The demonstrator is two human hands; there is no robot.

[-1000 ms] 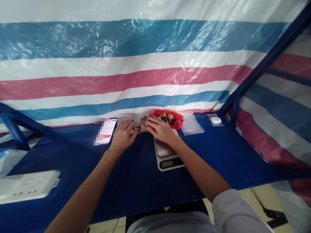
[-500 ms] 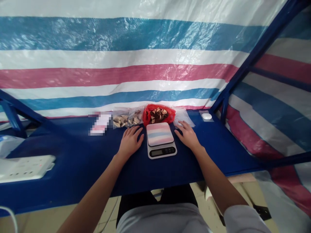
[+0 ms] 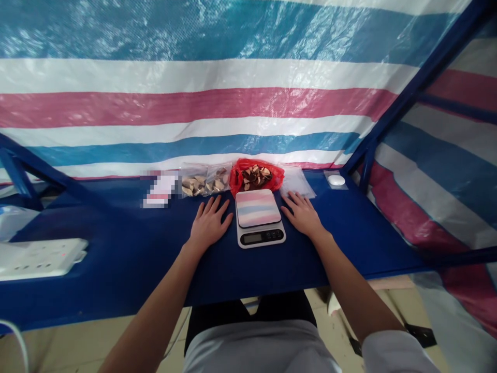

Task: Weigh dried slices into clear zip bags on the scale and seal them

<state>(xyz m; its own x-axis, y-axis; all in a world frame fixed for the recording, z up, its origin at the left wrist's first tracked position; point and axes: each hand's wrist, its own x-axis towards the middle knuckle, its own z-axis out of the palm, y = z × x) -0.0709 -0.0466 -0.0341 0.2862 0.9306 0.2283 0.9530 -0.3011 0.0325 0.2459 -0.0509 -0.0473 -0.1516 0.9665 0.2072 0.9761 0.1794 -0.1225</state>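
My left hand (image 3: pixel 208 223) lies flat on the blue table, fingers spread, just left of a digital kitchen scale (image 3: pixel 260 216). On the scale's other side my right hand (image 3: pixel 303 213) rests palm down, its fingertips at the near edge of some clear plastic bags (image 3: pixel 297 182). Neither hand holds anything. Behind the scale sits a red mesh-like bag (image 3: pixel 278 176), opened to show dark-and-pale sliced pieces (image 3: pixel 254 177). To its left are two clear zip bags of pale brown pieces, one bag (image 3: pixel 193 185) beside the other (image 3: pixel 217 181).
A blurred-out pink and white item (image 3: pixel 162 188) lies at the back left. At the back right is a white oval object (image 3: pixel 336 180) on a small clear bag. A white power strip (image 3: pixel 42 257) stands at the left. Blue frame bars (image 3: pixel 373 147) and striped sheeting (image 3: pixel 194 106) enclose the table (image 3: pixel 128 259).
The view has tipped slightly downward. The fingers of my left hand are spread wider, and my right hand's fingers lie flatter. The objects on the table have stayed in place.
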